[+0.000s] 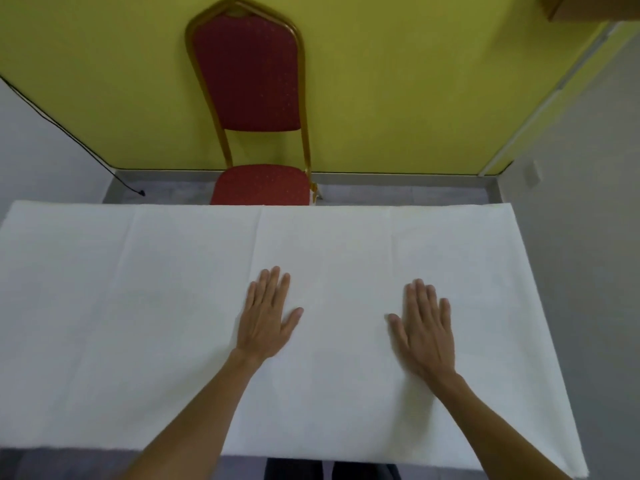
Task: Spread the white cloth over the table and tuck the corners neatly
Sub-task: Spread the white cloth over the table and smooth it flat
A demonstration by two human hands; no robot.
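Both my left hand (266,315) and right hand (424,325) lie flat and open on the cloth (138,306), gripping nothing, smoothing it; next I judge I must reach outward to tuck corners.

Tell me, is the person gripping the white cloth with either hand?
No, the left hand and the right hand both lie flat, fingers extended, on the white cloth.

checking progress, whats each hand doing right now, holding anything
Left hand: open, flat on the white cloth, holding nothing.
Right hand: open, flat on the cloth, holding nothing.
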